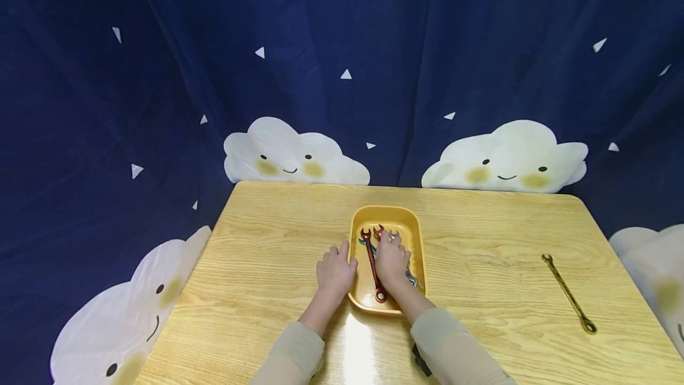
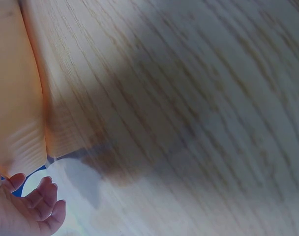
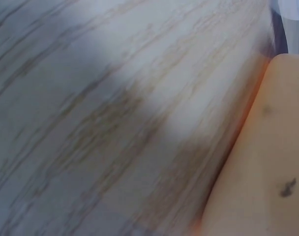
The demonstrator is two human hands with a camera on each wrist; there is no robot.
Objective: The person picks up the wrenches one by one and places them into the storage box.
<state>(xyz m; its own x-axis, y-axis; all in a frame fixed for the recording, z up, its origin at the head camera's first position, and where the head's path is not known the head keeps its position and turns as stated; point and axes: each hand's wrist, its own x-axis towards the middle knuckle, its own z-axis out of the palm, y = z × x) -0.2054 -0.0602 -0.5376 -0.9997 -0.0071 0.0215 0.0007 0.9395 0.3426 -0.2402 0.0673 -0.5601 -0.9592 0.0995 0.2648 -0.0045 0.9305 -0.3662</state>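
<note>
A yellow tray (image 1: 418, 227) holds several combination wrenches. A dark red wrench (image 1: 372, 266) lies lengthwise along its left side. Beside it, the open end of another red wrench (image 1: 379, 230) shows past the fingers of my right hand (image 1: 392, 263), which reaches down into the tray with bent fingers. I cannot tell whether those fingers grip that wrench, as the hand covers most of it. Silver wrench ends (image 1: 411, 278) and a teal wrench (image 1: 363, 242) show partly around the hand. My left hand (image 1: 335, 271) is at the tray's left wall, fingers loosely bent and holding nothing.
A gold-toned combination wrench (image 1: 569, 294) lies apart at the right of the wooden table (image 1: 267, 242). A dark blue curtain (image 1: 320, 28) with white clouds and triangles hangs behind the table and along its sides. The tray's outer wall (image 3: 267, 162) fills the right wrist view's edge.
</note>
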